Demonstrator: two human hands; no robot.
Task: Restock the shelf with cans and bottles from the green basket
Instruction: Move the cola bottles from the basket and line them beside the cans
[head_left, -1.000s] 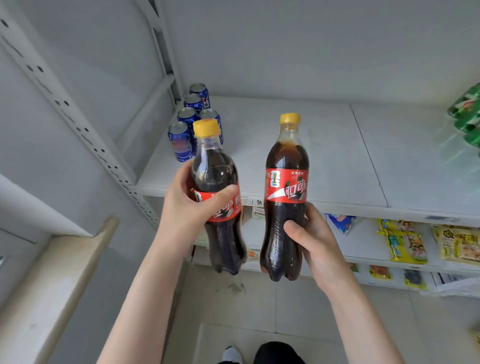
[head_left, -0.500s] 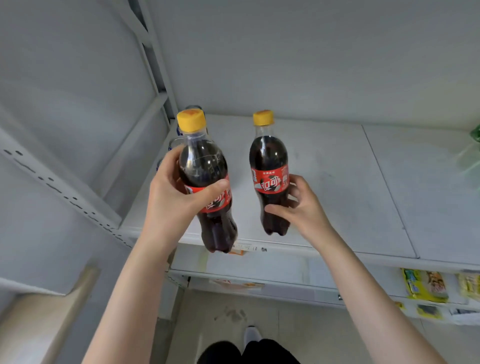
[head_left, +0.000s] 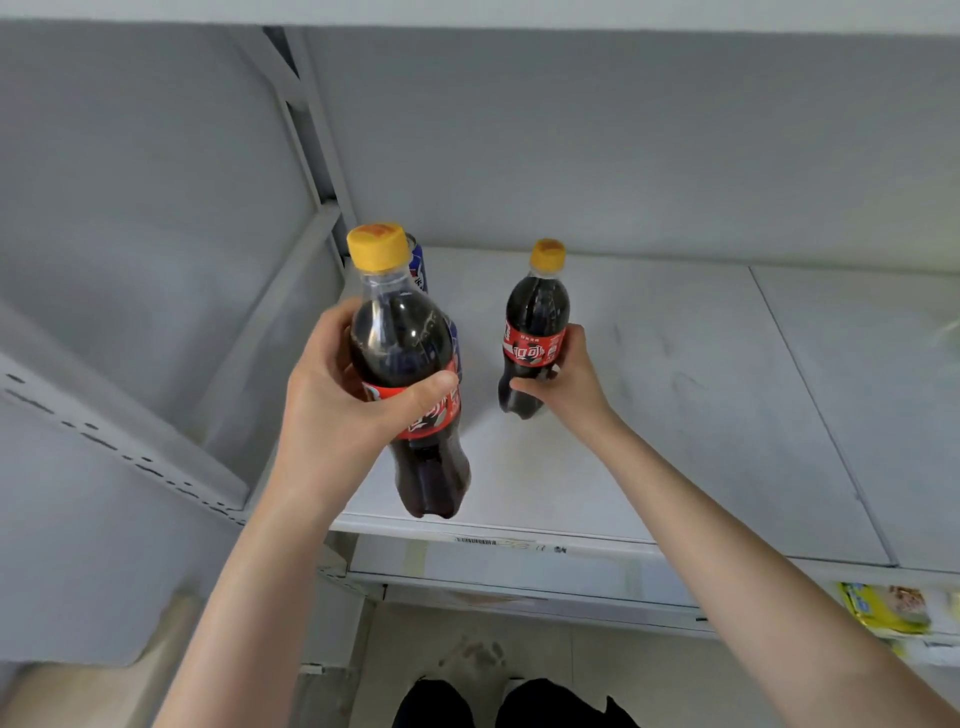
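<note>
My left hand (head_left: 337, 410) grips a dark cola bottle (head_left: 402, 364) with a yellow cap and red label, held upright in front of the white shelf (head_left: 675, 405). My right hand (head_left: 563, 379) grips a second cola bottle (head_left: 535, 332) of the same kind, reached further in over the shelf surface, its base at or just above the board. Blue cans (head_left: 417, 265) stand at the shelf's back left, mostly hidden behind the left bottle. The green basket is out of view.
A perforated white upright (head_left: 124, 452) and a diagonal brace (head_left: 306, 135) bound the shelf on the left. The shelf board stretches right past a seam (head_left: 810, 395). Yellow snack packets (head_left: 883, 608) lie on a lower shelf at the bottom right.
Both hands moved forward and up toward the shelf. The right bottle went deeper in and down to the board; the left bottle now covers most of the blue cans.
</note>
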